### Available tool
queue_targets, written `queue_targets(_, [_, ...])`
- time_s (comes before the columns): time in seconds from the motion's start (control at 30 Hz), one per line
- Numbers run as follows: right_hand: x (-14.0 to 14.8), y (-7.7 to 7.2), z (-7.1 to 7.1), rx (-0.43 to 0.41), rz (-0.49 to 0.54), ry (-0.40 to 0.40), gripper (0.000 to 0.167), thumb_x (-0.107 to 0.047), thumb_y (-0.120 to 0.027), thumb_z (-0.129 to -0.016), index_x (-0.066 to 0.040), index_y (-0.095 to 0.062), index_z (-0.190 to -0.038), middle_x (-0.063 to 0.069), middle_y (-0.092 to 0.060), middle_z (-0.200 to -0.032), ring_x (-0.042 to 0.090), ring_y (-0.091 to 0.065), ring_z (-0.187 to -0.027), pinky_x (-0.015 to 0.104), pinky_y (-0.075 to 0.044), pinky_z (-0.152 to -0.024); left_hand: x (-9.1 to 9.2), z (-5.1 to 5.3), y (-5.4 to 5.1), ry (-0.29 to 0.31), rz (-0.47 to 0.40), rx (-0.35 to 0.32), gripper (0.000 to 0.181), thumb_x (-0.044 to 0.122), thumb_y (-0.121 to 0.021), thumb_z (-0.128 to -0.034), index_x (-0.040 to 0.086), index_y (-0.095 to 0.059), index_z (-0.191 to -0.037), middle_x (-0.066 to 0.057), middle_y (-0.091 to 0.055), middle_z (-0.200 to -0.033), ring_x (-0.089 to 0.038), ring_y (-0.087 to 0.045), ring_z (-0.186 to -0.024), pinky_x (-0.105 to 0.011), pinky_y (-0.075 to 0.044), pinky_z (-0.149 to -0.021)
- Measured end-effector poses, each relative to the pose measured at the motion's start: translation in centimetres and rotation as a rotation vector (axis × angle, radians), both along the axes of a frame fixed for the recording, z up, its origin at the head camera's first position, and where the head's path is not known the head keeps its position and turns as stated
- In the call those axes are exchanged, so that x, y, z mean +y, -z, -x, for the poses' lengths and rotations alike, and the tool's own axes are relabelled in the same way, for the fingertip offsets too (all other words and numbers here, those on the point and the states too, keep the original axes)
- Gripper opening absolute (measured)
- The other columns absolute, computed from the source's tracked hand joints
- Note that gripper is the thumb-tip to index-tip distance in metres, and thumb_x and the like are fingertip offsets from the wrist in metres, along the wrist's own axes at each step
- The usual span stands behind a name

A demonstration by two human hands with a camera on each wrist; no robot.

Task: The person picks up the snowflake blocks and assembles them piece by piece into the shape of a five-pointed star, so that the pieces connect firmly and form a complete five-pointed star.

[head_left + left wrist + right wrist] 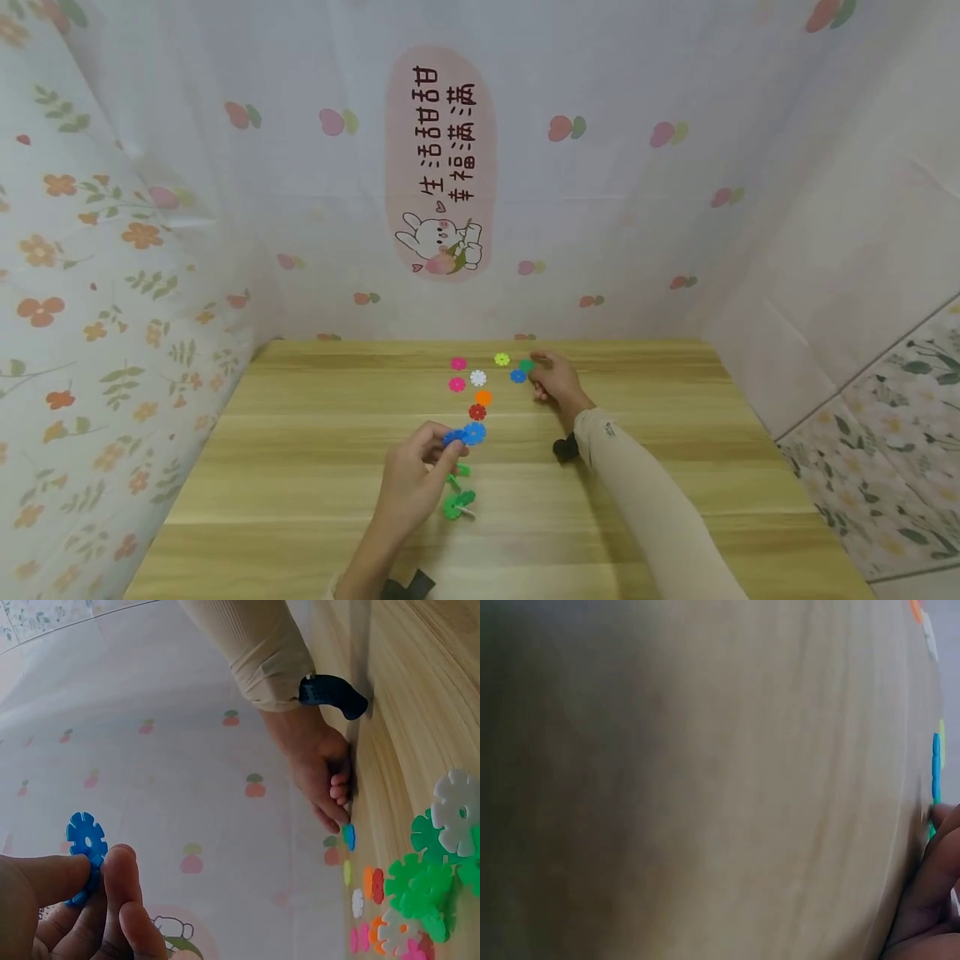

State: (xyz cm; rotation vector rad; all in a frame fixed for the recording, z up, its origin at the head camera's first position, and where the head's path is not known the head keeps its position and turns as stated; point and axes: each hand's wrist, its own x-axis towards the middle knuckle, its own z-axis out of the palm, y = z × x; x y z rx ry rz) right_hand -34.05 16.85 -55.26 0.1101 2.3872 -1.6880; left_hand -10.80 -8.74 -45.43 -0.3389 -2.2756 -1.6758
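My left hand (414, 477) pinches two joined blue notched discs (474, 433) between thumb and fingers, held above the table. In the left wrist view one blue disc (86, 834) stands up from the fingertips, and the other is partly covered by them. Toward the back of the table my right hand (557, 379) has its fingertips on a green notched disc (527, 366), which it seems to pinch at the edge. A blue disc (517, 377) lies right beside that green one. The right wrist view shows only the green disc's edge (931, 832) by the fingers.
Loose discs lie mid-table: white (477, 378), orange (484, 398), red (477, 412), yellow-green (502, 359) and two pink (458, 364). Near my left hand is a joined green and white cluster (452, 507). A patterned cloth (630, 192) hangs behind the wooden table (300, 467).
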Motion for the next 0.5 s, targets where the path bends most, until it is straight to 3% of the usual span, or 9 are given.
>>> queue_targets(0.23, [0.1, 0.0, 0.0, 0.035, -0.097, -0.025, 0.044, -0.009, -0.070, -0.092, -0.011, -0.059, -0.135, 0.008, -0.058, -0.057, 0.011, -0.049, -0.038, 0.024, -0.045, -0.039, 0.4, -0.2, 0.0, -0.004, -0.033, -0.036, 0.011, 0.005, -0.070, -0.0926, 0.015, -0.066, -0.094, 0.005, -0.073, -0.084, -0.014, -0.066, -0.062, -0.026, -0.056, -0.062])
queue_targets(0.5, [-0.8, 0.6, 0.1, 0.213, -0.412, -0.103, 0.038, -0.017, -0.069, -0.092, 0.001, -0.060, -0.124, 0.006, -0.061, -0.057, 0.011, -0.055, -0.037, 0.023, -0.046, -0.038, 0.4, 0.0, -0.2, 0.016, -0.007, -0.008, 0.013, 0.004, -0.070, -0.0928, 0.017, -0.066, -0.095, 0.009, -0.072, -0.083, -0.011, -0.065, -0.061, -0.026, -0.055, -0.060])
